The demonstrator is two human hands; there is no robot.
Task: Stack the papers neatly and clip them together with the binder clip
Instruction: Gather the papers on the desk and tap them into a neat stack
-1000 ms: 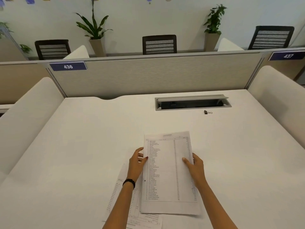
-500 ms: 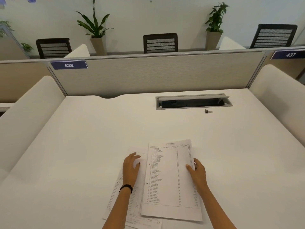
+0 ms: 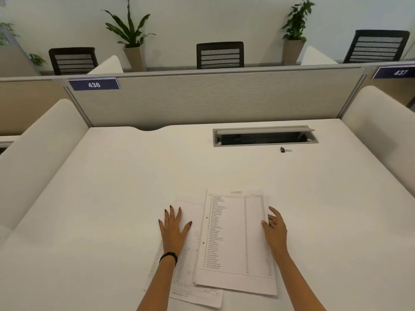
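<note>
A blue plate (image 3: pixel 94 84) on the partition top at about 10 o'clock is reading "436", and a second blue plate (image 3: pixel 396 72) at about 2 o'clock is reading "437". The top sheet (image 3: pixel 235 239) at 6 o'clock is showing a printed list with number columns, too small to read.

The top sheet (image 3: pixel 235 239) and left hand (image 3: pixel 173 230) cover much of the lower papers (image 3: pixel 190 286), whose print is too small to read. Both forearms run off the bottom edge below the papers. The clip (image 3: pixel 284 150) beyond them is too small to detail.
</note>
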